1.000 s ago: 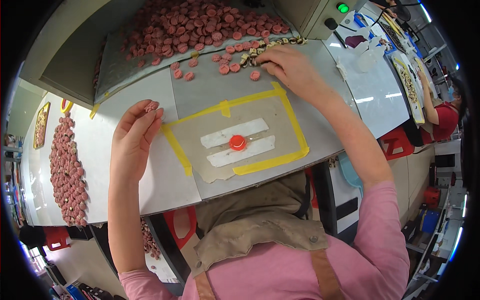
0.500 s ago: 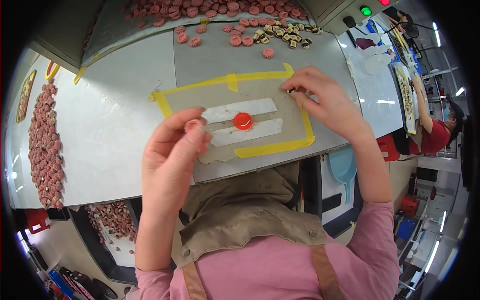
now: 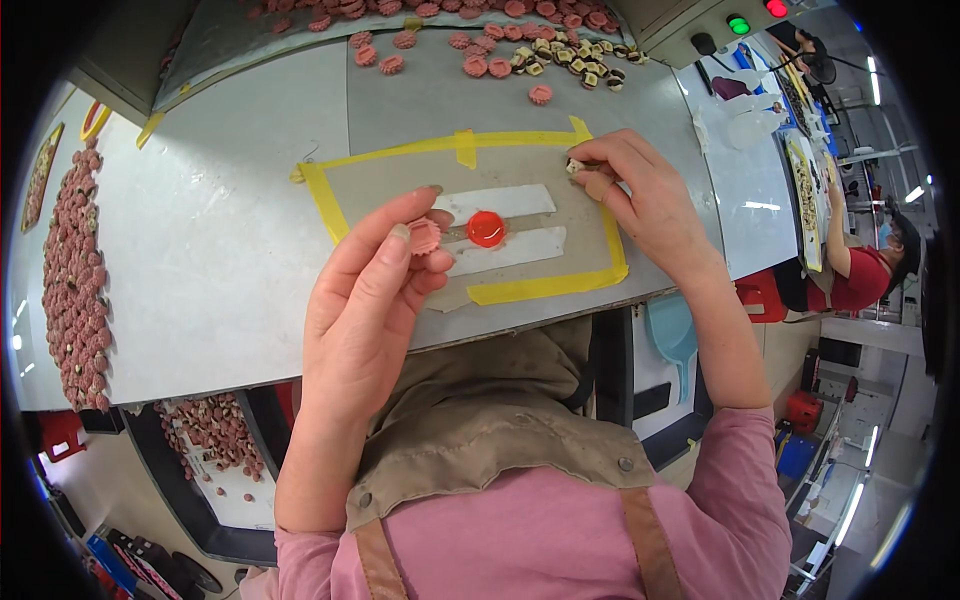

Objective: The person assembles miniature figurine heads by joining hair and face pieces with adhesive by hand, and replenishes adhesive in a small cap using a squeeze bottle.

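Note:
Between the thumb and fingers of my left hand [image 3: 365, 290] is a pink fluted cup-shaped piece [image 3: 424, 238], its hollow side showing. My right hand [image 3: 645, 195], at the right edge of the taped area, pinches a small cream-and-dark piece [image 3: 574, 166] at its fingertips. Midway between the hands a round red blob [image 3: 487, 230], glossy on top, sits on the table between two white strips [image 3: 510, 203]. Yellow tape [image 3: 550, 288] frames this patch.
Loose pink pieces [image 3: 390, 64] and a cluster of cream-and-dark pieces [image 3: 590, 75] lie at the back. Finished-looking pink pieces [image 3: 78, 280] form a long band at far left. A tray [image 3: 215, 440] of pieces sits below the table edge. Another person [image 3: 868, 268] works at far right.
My left hand has moved right toward the red blob and turned, showing the pink piece's hollow face. My right hand has shifted slightly, and the small piece's cream side now shows.

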Available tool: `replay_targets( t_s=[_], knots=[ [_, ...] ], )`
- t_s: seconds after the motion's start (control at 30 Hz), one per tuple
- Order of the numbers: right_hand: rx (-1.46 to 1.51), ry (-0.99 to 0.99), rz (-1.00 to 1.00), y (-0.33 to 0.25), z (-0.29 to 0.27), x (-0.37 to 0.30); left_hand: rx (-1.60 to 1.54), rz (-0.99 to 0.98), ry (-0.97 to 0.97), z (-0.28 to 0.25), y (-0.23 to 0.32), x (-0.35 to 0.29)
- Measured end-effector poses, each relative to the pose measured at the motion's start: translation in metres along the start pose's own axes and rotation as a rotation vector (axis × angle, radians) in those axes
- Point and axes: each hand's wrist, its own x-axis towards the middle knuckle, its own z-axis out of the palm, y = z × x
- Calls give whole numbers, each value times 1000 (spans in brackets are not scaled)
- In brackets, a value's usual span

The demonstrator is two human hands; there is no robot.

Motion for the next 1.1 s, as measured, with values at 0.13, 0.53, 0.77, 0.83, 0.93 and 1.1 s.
replay_targets(
  t_s=[0.13, 0.53, 0.77, 0.83, 0.93, 1.1],
  knots=[
    [60, -47, 118, -14, -8, 4, -54, 5, -46, -7, -1, -3],
    [83, -121, 22, -39, -12, 15, -90, 16, -19, -7, 3, -5],
    [119, -149, -118, -73, 19, 18, -95, 20, -23, -7, 3, -6],
    [100, -117, -174, -73, 23, 18, -90, 31, -36, -8, 1, -6],
    [58, -88, -259, -70, 20, 17, -100, 36, -33, -6, 2, -5],
    [-41, -57, -332, -63, 23, 20, -33, 27, -52, -7, 1, -5]
  ],
)
